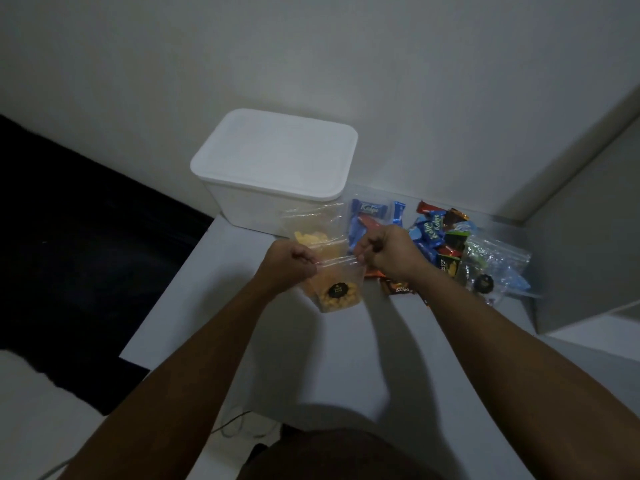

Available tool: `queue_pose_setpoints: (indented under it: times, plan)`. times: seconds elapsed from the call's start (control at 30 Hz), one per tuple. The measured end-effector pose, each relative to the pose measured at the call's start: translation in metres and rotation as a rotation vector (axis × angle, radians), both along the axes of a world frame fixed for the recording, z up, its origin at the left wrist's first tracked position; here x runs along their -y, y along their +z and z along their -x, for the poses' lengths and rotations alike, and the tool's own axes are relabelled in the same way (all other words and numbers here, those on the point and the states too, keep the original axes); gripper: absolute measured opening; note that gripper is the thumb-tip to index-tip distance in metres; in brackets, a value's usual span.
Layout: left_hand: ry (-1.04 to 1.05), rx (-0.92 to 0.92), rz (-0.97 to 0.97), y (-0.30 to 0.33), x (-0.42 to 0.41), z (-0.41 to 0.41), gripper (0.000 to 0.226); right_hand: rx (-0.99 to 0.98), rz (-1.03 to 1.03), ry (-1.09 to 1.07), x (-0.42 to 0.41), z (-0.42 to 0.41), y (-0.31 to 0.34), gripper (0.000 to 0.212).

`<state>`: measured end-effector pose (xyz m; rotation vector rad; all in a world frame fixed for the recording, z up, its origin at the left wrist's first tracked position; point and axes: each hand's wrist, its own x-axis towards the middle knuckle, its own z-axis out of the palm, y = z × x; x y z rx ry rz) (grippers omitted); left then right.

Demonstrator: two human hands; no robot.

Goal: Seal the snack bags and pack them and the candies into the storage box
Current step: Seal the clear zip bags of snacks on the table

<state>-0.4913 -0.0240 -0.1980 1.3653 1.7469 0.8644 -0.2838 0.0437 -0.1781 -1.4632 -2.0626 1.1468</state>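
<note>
A clear zip bag of yellow round snacks (337, 291) with a black sticker hangs just above the white table. My left hand (292, 259) pinches the left end of its top strip and my right hand (388, 249) pinches the right end. Behind it leans a second clear bag of yellow chips (317, 233). A third clear zip bag (495, 268) lies at the right. Blue, red and dark wrapped candies (433, 233) are heaped between the bags. The white storage box (273, 168) stands at the back with its lid on.
The white table (311, 358) ends at a left edge beside a dark surface (86, 254). A grey wall panel (588, 254) juts in on the right. A cable (235, 420) lies below the table's near edge.
</note>
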Motion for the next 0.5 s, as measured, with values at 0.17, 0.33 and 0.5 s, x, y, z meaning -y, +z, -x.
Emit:
queue_pose_setpoints:
  times: [0.17, 0.33, 0.5]
  plan:
    - [0.036, -0.208, -0.043, -0.011, -0.001, -0.003, 0.011, 0.090, -0.114, -0.070, 0.006, 0.015, -0.019, 0.010]
    - [0.156, -0.328, -0.193, -0.020, -0.006, -0.008, 0.008, 0.068, -0.107, -0.105, 0.003, 0.024, -0.022, 0.011]
    - [0.145, -0.399, -0.241, -0.022, -0.008, -0.015, 0.023, 0.109, -0.155, -0.110, -0.006, 0.019, -0.022, 0.007]
